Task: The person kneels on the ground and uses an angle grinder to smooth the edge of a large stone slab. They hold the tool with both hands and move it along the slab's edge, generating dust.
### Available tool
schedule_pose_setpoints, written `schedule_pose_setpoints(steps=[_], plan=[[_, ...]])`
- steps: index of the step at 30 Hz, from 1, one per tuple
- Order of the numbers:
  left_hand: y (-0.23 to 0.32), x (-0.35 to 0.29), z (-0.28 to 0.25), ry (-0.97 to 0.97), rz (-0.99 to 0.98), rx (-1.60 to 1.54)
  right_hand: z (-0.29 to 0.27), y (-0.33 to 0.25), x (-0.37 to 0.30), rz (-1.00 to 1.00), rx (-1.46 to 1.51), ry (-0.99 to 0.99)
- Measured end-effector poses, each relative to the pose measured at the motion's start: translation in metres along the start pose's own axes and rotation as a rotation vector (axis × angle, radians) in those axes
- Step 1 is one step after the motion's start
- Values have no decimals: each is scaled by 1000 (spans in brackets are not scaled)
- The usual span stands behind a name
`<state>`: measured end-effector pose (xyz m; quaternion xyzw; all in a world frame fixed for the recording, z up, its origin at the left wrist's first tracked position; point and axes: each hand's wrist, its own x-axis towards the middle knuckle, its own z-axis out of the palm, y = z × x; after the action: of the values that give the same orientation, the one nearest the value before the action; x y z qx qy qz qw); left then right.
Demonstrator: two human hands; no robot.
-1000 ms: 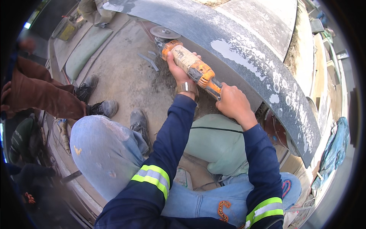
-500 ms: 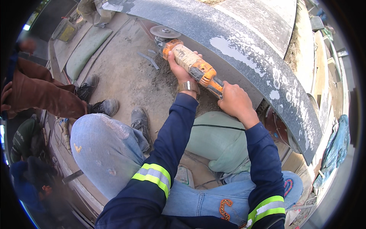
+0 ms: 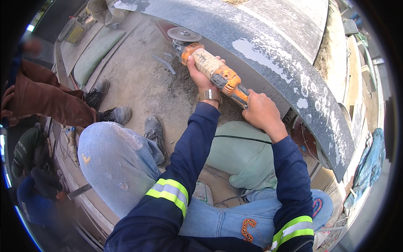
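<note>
An orange and black angle grinder (image 3: 210,67), its body wrapped in tan tape, is held in both my hands. My left hand (image 3: 198,76) cups the taped body from below. Around the rear handle my right hand (image 3: 263,110) is closed. The round grey disc (image 3: 184,34) at the grinder's head lies close to the lower edge of a long curved grey stone slab (image 3: 268,59); I cannot tell whether it touches. White patches and rings mark the slab's top face.
A pale green sack (image 3: 239,151) with a black cord (image 3: 243,138) across it lies by my legs. At left stands a person in brown trousers (image 3: 54,96); other people (image 3: 35,189) are lower left. Thin grey offcuts (image 3: 164,64) and grit lie on the ground. A blue plastic sheet (image 3: 367,164) hangs far right.
The grinder and both hands have shifted very slightly to the right. My grip is the same. At lower left, a person in blue has moved a little.
</note>
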<state>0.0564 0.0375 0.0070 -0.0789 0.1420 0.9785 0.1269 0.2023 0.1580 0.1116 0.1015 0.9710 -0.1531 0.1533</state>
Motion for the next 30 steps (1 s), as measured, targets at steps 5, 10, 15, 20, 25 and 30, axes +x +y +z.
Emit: schedule_pose_setpoints(steps=[5,10,15,20,25,30], plan=[[-1,0,-2,-13,13,27,-1,2,-3,-14,-1,11],[-6,-4,0,-5,11,10,4,9,-1,-21,-4,20],[-6,-5,0,-5,22,19,2,8,-2,-22,2,8],[-9,-8,3,2,36,41,3,11,-4,-26,4,22],[-10,-10,2,9,25,39,2,12,-5,-20,-4,10],[-9,-8,1,6,22,39,0,11,-6,-21,-8,21]])
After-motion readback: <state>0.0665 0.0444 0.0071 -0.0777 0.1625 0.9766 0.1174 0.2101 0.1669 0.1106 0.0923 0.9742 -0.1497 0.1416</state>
